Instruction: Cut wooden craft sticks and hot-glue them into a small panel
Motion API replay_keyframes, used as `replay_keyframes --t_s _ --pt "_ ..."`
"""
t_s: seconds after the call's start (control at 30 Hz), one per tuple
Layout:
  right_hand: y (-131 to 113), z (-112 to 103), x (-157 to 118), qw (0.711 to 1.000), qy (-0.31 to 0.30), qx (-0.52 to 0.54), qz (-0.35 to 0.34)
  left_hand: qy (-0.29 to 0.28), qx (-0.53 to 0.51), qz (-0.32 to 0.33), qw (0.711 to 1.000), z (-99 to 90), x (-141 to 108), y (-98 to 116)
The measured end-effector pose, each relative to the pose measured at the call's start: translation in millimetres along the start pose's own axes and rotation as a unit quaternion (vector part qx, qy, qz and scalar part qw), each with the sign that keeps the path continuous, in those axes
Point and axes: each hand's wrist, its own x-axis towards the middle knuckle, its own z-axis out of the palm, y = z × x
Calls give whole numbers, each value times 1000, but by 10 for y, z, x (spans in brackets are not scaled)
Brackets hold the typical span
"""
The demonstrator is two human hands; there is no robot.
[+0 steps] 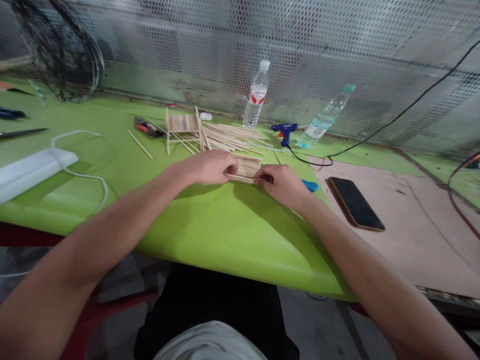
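Both hands are at a small panel of thin wooden sticks [247, 166] on the green table. My left hand [217, 166] has its fingers closed on the panel's left end, near its front edge. At the right front corner, my right hand [279, 181] pinches the same panel between thumb and fingers. The fingertips partly cover both ends of it. Just behind lies a loose pile of wooden sticks [230, 136]. To the left of the pile stands a small chair-like frame made of sticks [183, 125].
A blue glue gun [285, 132] with a black cable sits behind my right hand. Two water bottles [257, 97] [326, 120] stand by the perforated metal screen. Red-handled pliers [149, 127] lie left, a phone [354, 202] right, a white power strip [33, 170] far left.
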Motion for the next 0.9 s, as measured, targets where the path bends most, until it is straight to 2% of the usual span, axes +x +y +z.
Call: replay_keyframes --t_s 0.9 --pt "-17 3 -3 1000 4 2 9 -31 -17 -15 999 0 11 -4"
